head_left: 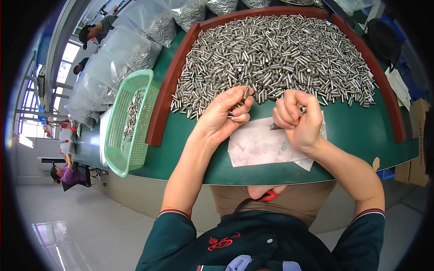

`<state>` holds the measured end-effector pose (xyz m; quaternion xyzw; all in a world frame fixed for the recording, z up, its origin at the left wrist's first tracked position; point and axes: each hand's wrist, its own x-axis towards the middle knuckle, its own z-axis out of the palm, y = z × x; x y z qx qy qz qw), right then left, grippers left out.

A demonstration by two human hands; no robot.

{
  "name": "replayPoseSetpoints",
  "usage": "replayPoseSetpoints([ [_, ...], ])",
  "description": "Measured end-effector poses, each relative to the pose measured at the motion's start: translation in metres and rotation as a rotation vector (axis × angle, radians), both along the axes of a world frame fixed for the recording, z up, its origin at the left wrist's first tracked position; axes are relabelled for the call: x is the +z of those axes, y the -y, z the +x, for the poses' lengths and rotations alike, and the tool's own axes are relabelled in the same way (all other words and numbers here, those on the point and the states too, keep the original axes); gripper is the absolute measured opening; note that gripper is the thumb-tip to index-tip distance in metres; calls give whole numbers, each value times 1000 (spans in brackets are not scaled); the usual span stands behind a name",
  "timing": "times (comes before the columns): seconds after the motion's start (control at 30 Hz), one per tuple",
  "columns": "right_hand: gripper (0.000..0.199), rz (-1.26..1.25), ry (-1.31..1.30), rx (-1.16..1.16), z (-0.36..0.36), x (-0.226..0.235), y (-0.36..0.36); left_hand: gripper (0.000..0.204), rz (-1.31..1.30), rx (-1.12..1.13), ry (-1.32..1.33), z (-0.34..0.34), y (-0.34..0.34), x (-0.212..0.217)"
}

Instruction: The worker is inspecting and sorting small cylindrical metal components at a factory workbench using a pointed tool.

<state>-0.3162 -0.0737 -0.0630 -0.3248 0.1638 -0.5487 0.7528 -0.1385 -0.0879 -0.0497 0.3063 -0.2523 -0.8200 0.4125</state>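
A wide heap of short, shiny metal pins [275, 58] covers the far part of the green table. In front of it my left hand [221, 113], palm turned up, is closed on several metal pins [245, 94], one of them pinched upright at the fingertips. To its right my right hand [300, 122] is curled into a fist. The end of a metal pin [302, 109] shows between its thumb and fingers. A grey pointed piece [274, 127] juts out below that fist; its kind is unclear. Smudged white paper [255, 149] lies beneath both hands.
Reddish-brown wooden rails [168, 99] border the heap. At the left stands a green perforated basket [123, 160] with metal pins [133, 115] inside. Clear bags of pins [143, 52] line the table's far left. Cardboard boxes [418, 135] stand at the right. Other people sit farther left.
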Motion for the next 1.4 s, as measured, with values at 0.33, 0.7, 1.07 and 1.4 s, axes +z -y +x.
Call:
replayPoseSetpoints([
  [0.33, 33, -58, -55, 5, -4, -2, 3, 24, -808, 833, 1047, 66, -1, 54],
  [0.7, 34, -85, -96, 15, -1, 1, 0, 31, -1042, 741, 2435, 190, -6, 65],
  [1.07, 34, -81, -77, 12, 1, 2, 0, 10, -1265, 106, 1606, 24, -30, 17],
  [1.4, 35, -87, -134, 8, -1, 1, 0, 12, -1495, -86, 1699, 11, -24, 8],
])
